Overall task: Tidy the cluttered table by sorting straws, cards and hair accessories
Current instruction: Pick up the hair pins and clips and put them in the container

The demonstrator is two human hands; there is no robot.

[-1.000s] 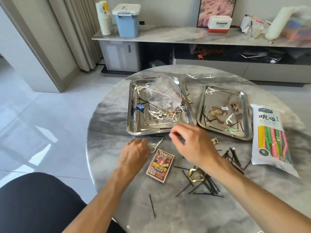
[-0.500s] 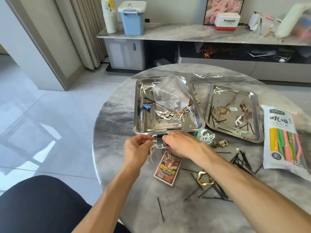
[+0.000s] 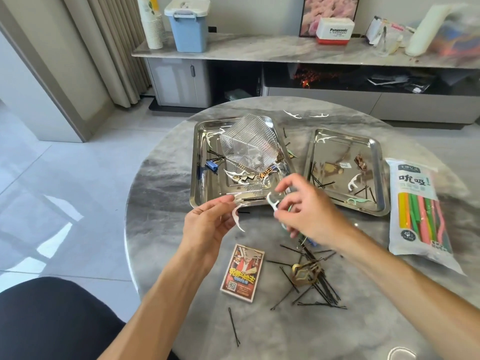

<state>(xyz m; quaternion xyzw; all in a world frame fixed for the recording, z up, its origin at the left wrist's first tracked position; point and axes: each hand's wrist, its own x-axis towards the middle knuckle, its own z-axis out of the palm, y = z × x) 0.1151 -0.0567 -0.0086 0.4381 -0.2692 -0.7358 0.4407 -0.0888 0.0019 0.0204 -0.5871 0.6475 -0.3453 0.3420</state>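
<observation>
Floss picks are the item in hand: the left hand (image 3: 207,224) pinches one white pick (image 3: 237,216) between thumb and fingertips, its pointed tail hanging down, just in front of the left tray (image 3: 197,178). That tray holds a tipped clear ribbed box (image 3: 246,146), a blue clip (image 3: 211,166), more picks and small hair clips. The right hand (image 3: 309,214), raised above the gap between the trays, has its fingers curled on several picks (image 3: 275,201), white with some green showing below the palm; the exact count cannot be told. Judged from their look, the picks are very light, thin, stiff plastic, slick and apt to snag one another; the flat handle is the best hold, not the floss bow or the point. The card box (image 3: 242,272) lies flat on the table (image 3: 161,255) near the person, below both hands. Right of it, a heap of black hairpins (image 3: 315,289) crosses under a gold clip (image 3: 305,272); one stray pin (image 3: 233,326) lies apart, nearer the table's front edge. The right tray (image 3: 379,178) holds pins, clips and two picks. A straw pack (image 3: 418,211) lies at the far right, well clear. Tangled pins are likely to lift together, and the tipped box blocks part of the left tray.
</observation>
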